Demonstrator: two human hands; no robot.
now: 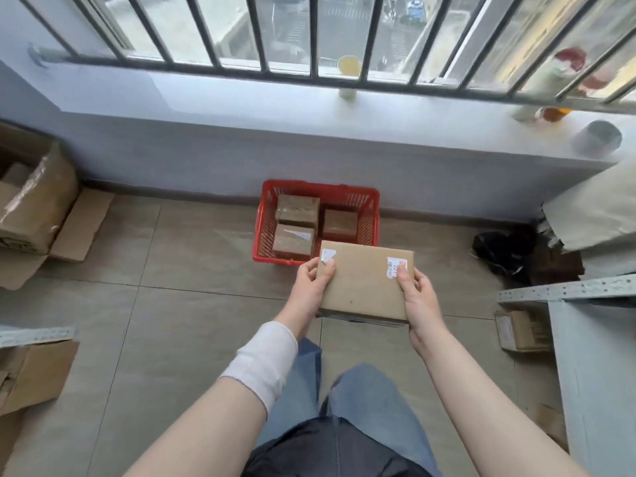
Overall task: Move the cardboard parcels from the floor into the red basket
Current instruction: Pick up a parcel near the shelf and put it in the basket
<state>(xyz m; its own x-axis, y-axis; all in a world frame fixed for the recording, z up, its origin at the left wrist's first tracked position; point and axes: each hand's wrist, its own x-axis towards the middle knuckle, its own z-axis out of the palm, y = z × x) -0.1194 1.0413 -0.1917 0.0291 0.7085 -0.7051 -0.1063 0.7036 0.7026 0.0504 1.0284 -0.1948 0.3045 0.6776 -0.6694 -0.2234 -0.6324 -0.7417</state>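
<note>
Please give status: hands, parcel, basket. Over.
Left hand and right hand both grip one flat parcel, just short of the red basket. Three small parcels inside it. Nothing seen between.

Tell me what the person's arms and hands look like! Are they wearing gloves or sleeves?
No gloves! The left hand and right hand are bare, with no rings or watch that I can see. A white fabric cuff wraps the left arm just above the wrist. The right arm has no sleeve showing at all.
</note>
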